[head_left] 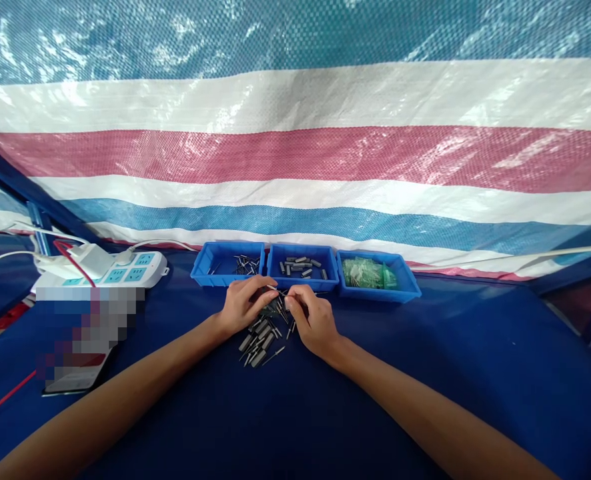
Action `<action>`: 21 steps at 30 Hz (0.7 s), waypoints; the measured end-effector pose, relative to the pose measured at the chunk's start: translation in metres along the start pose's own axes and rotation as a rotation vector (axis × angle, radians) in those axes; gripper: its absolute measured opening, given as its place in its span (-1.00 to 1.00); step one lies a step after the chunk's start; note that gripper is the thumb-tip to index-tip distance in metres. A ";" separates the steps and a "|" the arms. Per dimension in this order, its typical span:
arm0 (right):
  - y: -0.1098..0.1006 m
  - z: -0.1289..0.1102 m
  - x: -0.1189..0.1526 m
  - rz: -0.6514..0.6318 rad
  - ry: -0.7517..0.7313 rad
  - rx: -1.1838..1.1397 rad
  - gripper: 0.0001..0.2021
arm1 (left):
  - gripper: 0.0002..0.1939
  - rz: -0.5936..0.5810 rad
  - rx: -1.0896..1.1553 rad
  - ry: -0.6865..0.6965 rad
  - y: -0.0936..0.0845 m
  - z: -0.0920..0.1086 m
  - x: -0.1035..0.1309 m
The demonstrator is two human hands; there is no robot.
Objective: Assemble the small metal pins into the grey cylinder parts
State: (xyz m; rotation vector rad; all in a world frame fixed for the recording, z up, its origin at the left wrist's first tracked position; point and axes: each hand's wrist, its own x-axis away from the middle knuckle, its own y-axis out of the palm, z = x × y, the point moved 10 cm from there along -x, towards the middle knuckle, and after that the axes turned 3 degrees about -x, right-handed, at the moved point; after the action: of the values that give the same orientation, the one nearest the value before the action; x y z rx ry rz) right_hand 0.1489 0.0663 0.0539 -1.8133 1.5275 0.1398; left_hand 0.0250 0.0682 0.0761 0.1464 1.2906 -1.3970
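Our left hand [240,307] pinches a pin [272,288], right hand [318,325] a grey piece [288,303]; blue bins [318,285] sit close, presumably for reach

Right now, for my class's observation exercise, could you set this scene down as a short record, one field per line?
Left hand: a person's left hand, at the pile's far edge; grip unclear
Right hand: the right hand, thumb and finger close together; anything held is too small to identify
Pile: loose grey pieces, some thick, some thin
Left bin: blue bin with thin rods
Middle bin: blue bin with short grey pieces
Right bin: blue bin with green pieces
Surface: blue table
Far left: white power strip
Backdrop: striped sheet
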 end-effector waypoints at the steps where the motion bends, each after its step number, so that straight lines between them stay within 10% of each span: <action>1: 0.000 0.000 0.000 0.001 -0.002 0.006 -0.85 | -0.87 0.007 -0.002 0.009 -0.001 0.001 0.000; 21: 0.015 -0.012 0.001 -0.107 -0.149 0.061 -0.82 | -0.87 0.086 0.049 -0.061 -0.006 -0.010 0.004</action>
State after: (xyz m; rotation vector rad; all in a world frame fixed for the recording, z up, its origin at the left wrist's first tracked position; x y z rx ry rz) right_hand 0.1318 0.0587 0.0549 -1.7906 1.3158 0.1712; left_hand 0.0137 0.0708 0.0728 0.1888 1.1874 -1.3500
